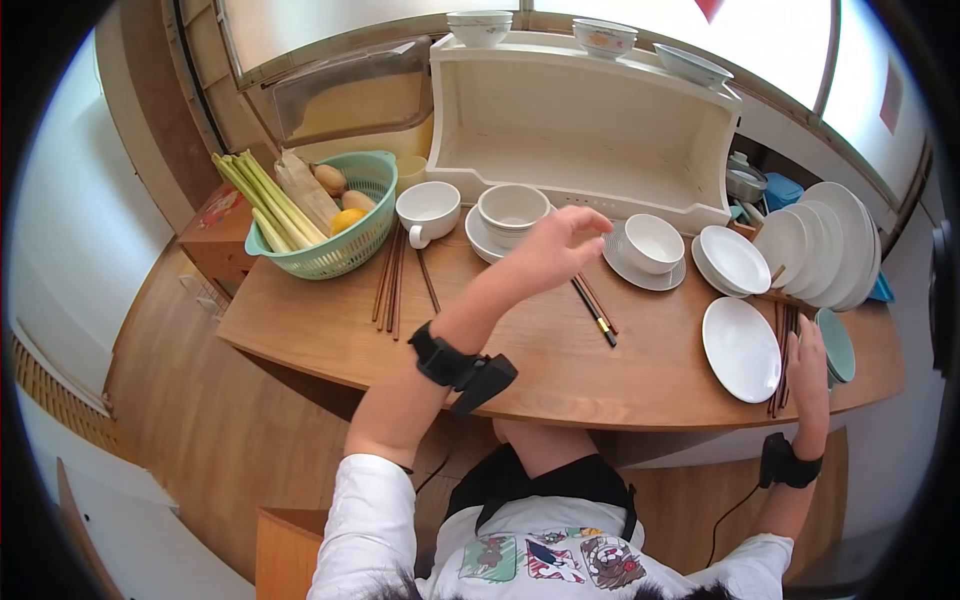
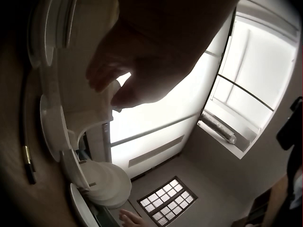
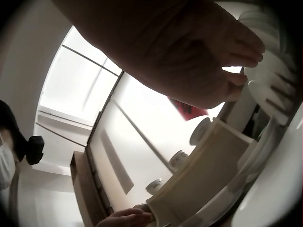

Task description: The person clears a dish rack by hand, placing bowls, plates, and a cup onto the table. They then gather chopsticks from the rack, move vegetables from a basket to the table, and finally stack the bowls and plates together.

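Note:
My left hand (image 1: 555, 248) is raised over the middle of the table, fingers loosely bent and nothing between them. It overlaps the stacked bowls (image 1: 513, 207) on a white plate in the head view; black-ended chopsticks (image 1: 596, 312) lie just right of it. At the right end, my right hand (image 1: 808, 365) has its fingers extended, right beside the stacked green bowls (image 1: 838, 347). Brown chopsticks (image 1: 777, 385) lie along its left side, next to an oval white plate (image 1: 741, 350). In the right wrist view the right hand (image 3: 203, 61) shows relaxed fingers and no held thing.
A white open-fronted rack (image 1: 580, 130) stands at the back with bowls (image 1: 605, 38) on top. Left are a green basket (image 1: 335, 262) of vegetables, a white cup (image 1: 429, 212) and more chopsticks (image 1: 388, 290). A small bowl (image 1: 654, 244) on a plate and upright plates (image 1: 850, 245) stand right.

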`<state>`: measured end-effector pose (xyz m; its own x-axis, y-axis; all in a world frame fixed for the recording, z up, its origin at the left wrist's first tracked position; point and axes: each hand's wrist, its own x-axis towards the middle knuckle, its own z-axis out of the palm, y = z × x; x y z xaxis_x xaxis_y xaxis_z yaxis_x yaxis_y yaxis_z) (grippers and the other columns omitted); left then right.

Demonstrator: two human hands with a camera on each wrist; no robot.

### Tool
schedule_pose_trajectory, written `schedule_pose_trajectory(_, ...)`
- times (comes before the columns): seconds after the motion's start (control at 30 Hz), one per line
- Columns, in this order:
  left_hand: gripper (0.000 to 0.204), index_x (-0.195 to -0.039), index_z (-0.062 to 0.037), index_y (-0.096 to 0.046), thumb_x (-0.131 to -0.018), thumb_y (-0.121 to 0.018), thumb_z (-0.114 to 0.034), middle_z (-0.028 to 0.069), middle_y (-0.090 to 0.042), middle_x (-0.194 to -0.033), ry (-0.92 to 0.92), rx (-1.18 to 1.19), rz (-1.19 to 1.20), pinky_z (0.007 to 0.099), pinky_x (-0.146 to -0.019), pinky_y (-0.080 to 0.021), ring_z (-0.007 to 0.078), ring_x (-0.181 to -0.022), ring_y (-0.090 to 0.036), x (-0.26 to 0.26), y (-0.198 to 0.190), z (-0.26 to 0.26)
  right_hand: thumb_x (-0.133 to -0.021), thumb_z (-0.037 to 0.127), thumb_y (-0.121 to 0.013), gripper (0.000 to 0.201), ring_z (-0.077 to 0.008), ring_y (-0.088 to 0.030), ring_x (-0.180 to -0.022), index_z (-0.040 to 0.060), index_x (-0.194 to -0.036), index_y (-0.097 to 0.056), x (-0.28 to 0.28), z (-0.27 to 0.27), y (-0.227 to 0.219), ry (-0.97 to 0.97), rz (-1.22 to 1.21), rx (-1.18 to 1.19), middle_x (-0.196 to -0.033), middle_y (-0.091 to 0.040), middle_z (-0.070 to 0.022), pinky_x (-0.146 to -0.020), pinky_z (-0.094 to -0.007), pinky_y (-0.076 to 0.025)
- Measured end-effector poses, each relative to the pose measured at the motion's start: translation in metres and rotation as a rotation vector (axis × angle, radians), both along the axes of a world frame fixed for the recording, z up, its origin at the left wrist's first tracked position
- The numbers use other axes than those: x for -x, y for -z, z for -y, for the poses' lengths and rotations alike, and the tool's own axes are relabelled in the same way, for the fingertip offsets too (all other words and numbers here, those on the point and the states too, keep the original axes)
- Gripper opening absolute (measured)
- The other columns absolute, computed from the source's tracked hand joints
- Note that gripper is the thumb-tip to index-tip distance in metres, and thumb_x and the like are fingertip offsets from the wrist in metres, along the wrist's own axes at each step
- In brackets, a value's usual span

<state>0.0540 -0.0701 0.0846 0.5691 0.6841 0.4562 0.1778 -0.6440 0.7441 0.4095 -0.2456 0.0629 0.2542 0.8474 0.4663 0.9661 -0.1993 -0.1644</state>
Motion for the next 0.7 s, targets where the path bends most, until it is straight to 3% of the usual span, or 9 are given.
schedule_pose_trajectory(0.1,0.025,-0.098,-0.0014,-0.056,-0.078,-0.055,-0.015,0.0121,-0.056,-0.098,-0.152,0.000,0.025,0.0310,-0.082,-0.041,0.0203,-0.095,-0.053,0.037,-0.021,0.002,-0.081,0.007,-0.047,0.029,-0.0364,-0.044,-0.101,-0.0052,-0.107,-0.046,0.072,-0.028,-0.025,-0.295,-0.033,-0.129,-0.107,-0.048,-0.0225,-0.088,-0.0384,-0.035)
schedule_pose_trajectory(0.23,0.032,-0.097,0.0021,-0.055,-0.078,-0.056,-0.024,0.0155,-0.058,-0.094,-0.656,-0.355,-0.161,0.0331,-0.079,-0.042,0.0250,-0.090,-0.055,0.117,-0.016,-0.024,-0.078,0.007,-0.053,0.028,-0.0330,-0.052,-0.094,-0.0027,-0.104,-0.049,0.153,-0.048,-0.045,-0.638,-0.258,-0.122,-0.103,-0.052,-0.0201,-0.082,-0.0342,-0.041)
schedule_pose_trajectory(0.3,0.037,-0.093,0.0026,-0.056,-0.076,-0.056,-0.030,0.0209,-0.055,-0.095,-0.915,-0.414,-0.356,0.0367,-0.079,-0.041,0.0320,-0.091,-0.053,0.166,-0.005,-0.045,-0.079,0.008,-0.052,0.025,-0.0311,-0.054,-0.091,-0.0033,-0.101,-0.050,0.163,-0.066,-0.041,-0.661,-0.407,-0.115,-0.099,-0.054,-0.0190,-0.078,-0.0332,-0.043)
schedule_pose_trajectory(0.37,0.051,-0.092,0.0065,-0.055,-0.075,-0.054,-0.042,0.0256,-0.054,-0.094,-1.051,-0.188,-0.567,0.0374,-0.080,-0.041,0.0340,-0.093,-0.052,0.198,-0.009,-0.047,-0.080,0.009,-0.051,0.023,-0.0292,-0.056,-0.087,-0.0040,-0.099,-0.051,0.162,-0.089,-0.030,-0.686,-0.553,-0.117,-0.095,-0.056,-0.0180,-0.074,-0.0321,-0.045)
schedule_pose_trajectory(0.4,0.051,-0.092,0.0065,-0.055,-0.075,-0.054,-0.042,0.0256,-0.054,-0.094,-1.049,-0.195,-0.573,0.0374,-0.080,-0.041,0.0340,-0.093,-0.052,0.207,-0.012,-0.049,-0.082,0.010,-0.050,0.021,-0.0252,-0.057,-0.084,-0.0041,-0.097,-0.052,0.157,-0.102,-0.023,-0.670,-0.607,-0.145,-0.090,-0.058,-0.0158,-0.071,-0.0307,-0.046)
schedule_pose_trajectory(0.47,0.066,-0.093,0.0105,-0.054,-0.073,-0.051,-0.052,0.0279,-0.054,-0.096,-1.062,0.085,-0.716,0.0365,-0.081,-0.041,0.0345,-0.094,-0.053,0.219,-0.013,-0.055,-0.083,0.011,-0.049,0.019,-0.0211,-0.059,-0.081,-0.0042,-0.094,-0.053,0.148,-0.119,-0.008,-0.654,-0.659,-0.175,-0.085,-0.060,-0.0136,-0.067,-0.0292,-0.047)
schedule_pose_trajectory(0.53,0.069,-0.094,0.0120,-0.054,-0.072,-0.051,-0.053,0.0281,-0.055,-0.097,-1.022,0.162,-0.692,0.0362,-0.080,-0.041,0.0340,-0.093,-0.054,0.231,-0.004,-0.072,-0.084,0.011,-0.047,0.017,-0.0141,-0.058,-0.077,-0.0030,-0.091,-0.055,0.140,-0.131,0.004,-0.688,-0.907,-0.149,-0.080,-0.060,-0.0083,-0.064,-0.0256,-0.047)
schedule_pose_trajectory(0.7,0.074,-0.096,0.0128,-0.054,-0.065,-0.055,-0.055,0.0257,-0.056,-0.096,-1.013,0.289,-0.726,0.0352,-0.077,-0.043,0.0297,-0.089,-0.057,0.223,-0.014,-0.081,-0.084,0.009,-0.046,0.014,-0.0100,-0.056,-0.072,-0.0015,-0.087,-0.055,0.137,-0.136,0.022,-0.693,-1.040,-0.119,-0.076,-0.059,-0.0045,-0.061,-0.0223,-0.046)
